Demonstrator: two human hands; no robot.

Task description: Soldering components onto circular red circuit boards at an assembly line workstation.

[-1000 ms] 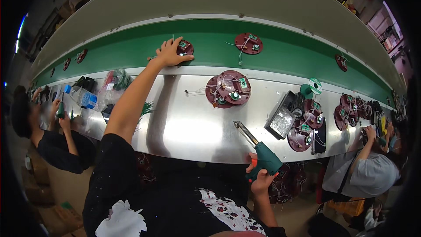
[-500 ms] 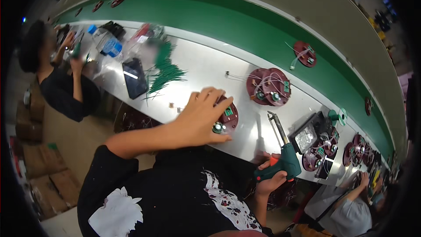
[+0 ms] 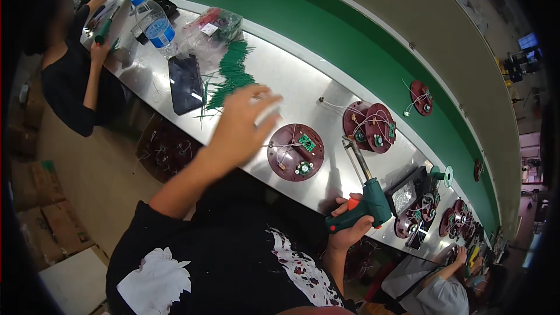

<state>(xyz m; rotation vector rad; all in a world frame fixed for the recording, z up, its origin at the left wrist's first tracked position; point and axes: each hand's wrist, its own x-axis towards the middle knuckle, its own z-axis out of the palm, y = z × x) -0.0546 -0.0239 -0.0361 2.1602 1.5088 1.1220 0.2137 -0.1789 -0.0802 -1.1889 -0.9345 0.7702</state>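
My left hand (image 3: pixel 239 128), fingers apart and a little blurred, hovers over the bench's near side with nothing in it. Just to its right lies a round dark-red plate (image 3: pixel 293 157) carrying a small green circuit board (image 3: pixel 307 142), a round component and thin white wires. A dark-green soldering gun (image 3: pixel 368 207) with an orange trigger is gripped in my right hand (image 3: pixel 353 232). Its long metal tip points up and away, close to two overlapping dark-red plates (image 3: pixel 382 137) with boards and wires. Green wire pieces (image 3: pixel 234 73) lie in a pile beyond my left hand.
On the metal bench (image 3: pixel 286 70) are a black phone (image 3: pixel 185 84), a water bottle (image 3: pixel 158 30), a plastic bag (image 3: pixel 219 26), a black tray (image 3: pixel 403 193) and a green spool (image 3: pixel 442 176). More plates sit on the green ledge (image 3: pixel 326 35). Co-workers work at far left and lower right.
My left hand has come off the round plate and moved left and up, uncovering it. The soldering gun stays in my right hand. The view has shifted, and the left co-worker's arm now reaches the ledge.
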